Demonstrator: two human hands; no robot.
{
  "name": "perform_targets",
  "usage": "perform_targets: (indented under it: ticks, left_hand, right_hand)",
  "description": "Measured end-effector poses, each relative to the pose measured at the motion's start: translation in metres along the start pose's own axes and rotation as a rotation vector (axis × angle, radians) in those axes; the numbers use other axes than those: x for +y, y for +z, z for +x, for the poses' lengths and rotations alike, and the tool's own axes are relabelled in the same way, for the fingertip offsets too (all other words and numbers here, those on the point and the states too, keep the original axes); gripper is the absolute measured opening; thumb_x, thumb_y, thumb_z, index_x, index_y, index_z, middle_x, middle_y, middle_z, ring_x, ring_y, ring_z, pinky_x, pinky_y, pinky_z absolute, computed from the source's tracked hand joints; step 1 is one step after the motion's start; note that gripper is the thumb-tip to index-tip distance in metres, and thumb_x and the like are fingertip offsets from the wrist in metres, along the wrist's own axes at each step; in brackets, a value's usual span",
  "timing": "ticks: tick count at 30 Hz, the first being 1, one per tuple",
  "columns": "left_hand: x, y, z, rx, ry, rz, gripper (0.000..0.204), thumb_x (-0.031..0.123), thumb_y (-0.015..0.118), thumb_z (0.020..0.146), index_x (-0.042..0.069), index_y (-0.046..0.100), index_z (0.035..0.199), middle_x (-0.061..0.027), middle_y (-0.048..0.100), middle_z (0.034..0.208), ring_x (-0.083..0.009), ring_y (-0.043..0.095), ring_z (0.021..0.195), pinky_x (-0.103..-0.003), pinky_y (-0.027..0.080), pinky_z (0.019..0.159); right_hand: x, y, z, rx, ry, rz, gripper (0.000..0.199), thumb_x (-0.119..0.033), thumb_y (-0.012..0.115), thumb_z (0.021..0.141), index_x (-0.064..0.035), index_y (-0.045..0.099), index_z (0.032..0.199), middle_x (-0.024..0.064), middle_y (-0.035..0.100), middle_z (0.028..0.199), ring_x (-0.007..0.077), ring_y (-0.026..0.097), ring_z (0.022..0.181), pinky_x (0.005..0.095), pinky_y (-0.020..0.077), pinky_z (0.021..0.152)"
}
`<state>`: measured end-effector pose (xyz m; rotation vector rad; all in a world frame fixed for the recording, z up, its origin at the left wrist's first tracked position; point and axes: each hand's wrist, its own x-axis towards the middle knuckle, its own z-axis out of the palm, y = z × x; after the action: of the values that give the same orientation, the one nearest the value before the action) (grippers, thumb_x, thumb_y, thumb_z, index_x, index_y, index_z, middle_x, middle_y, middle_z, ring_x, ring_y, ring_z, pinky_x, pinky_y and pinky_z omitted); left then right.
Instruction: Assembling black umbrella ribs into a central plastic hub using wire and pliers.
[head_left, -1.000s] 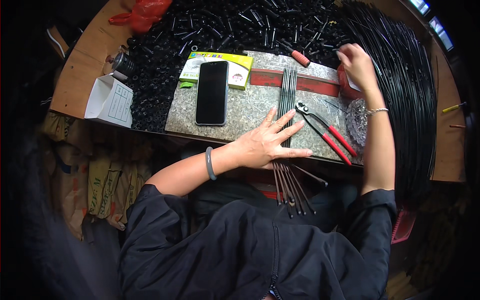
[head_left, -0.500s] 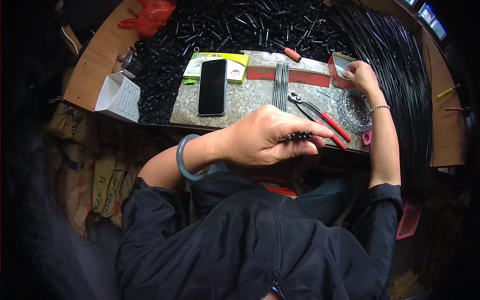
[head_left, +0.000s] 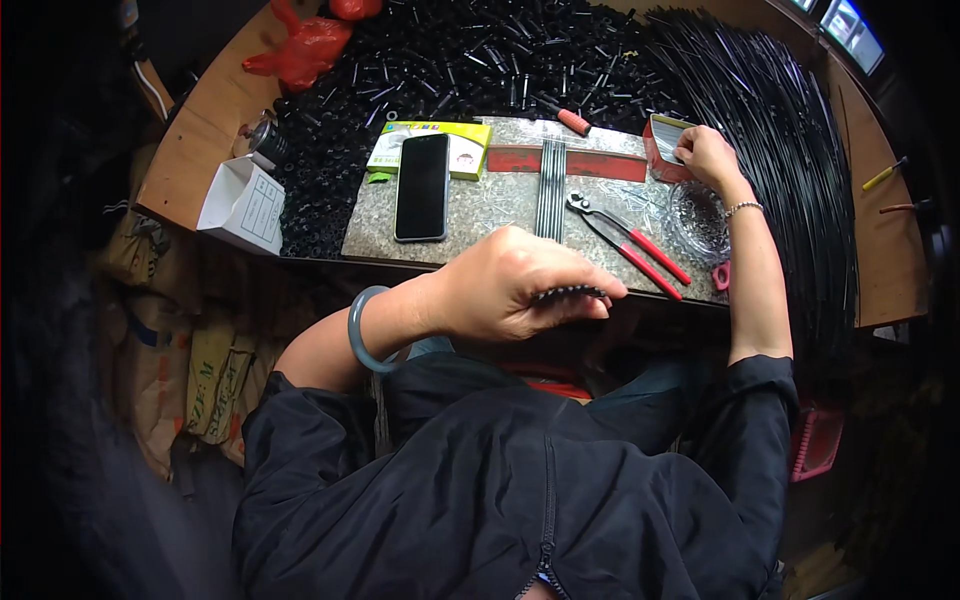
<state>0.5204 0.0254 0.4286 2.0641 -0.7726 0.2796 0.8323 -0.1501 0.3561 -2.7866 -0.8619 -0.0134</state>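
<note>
My left hand [head_left: 505, 285] is closed in front of the near edge of the stone-patterned board [head_left: 375, 232], fingers wrapped round a row of thin black rods [head_left: 570, 292] seen end-on. At the far right, my right hand [head_left: 708, 160] reaches to a small red open box [head_left: 660, 168] with thin, pale metal pieces inside. Its fingertips are pinched together at the box; whatever is between them is too small to make out. Just below stands a clear dish [head_left: 684, 248] of small dark bits. Red-handled pincers [head_left: 648, 262] lie between my hands, beside a row of thin rods [head_left: 551, 195].
A phone [head_left: 423, 188] rests against a yellow-green box [head_left: 465, 150]. A red bar [head_left: 610, 165] crosses the board. Black tubular parts [head_left: 440, 70] heap behind it, and long black rods [head_left: 790, 140] fill the right side. A white carton [head_left: 245, 205] stands left.
The view has shifted slightly. My left hand has drawn a little left and nearer, still holding the black rods. My right hand stays at the red box, its fingers further over the opening.
</note>
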Motion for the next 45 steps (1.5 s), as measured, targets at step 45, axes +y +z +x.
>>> perform_targets:
  ticks: [45]
  left_hand:
    - [-0.01,0.005,-0.003,0.095,0.167,0.36,0.02,0.023,0.069,0.074,0.007,0.067,0.085,-0.0068,0.064,0.074,-0.0227,0.063,0.068,-0.031,0.051,0.059]
  right_hand:
    - [-0.127,-0.082,-0.213,0.617,-0.846,0.404,0.021,-0.003,0.068,0.062,-0.0052,0.065,0.083,0.0006,0.045,0.061,0.0167,0.04,0.057,0.0289,0.0302,0.054]
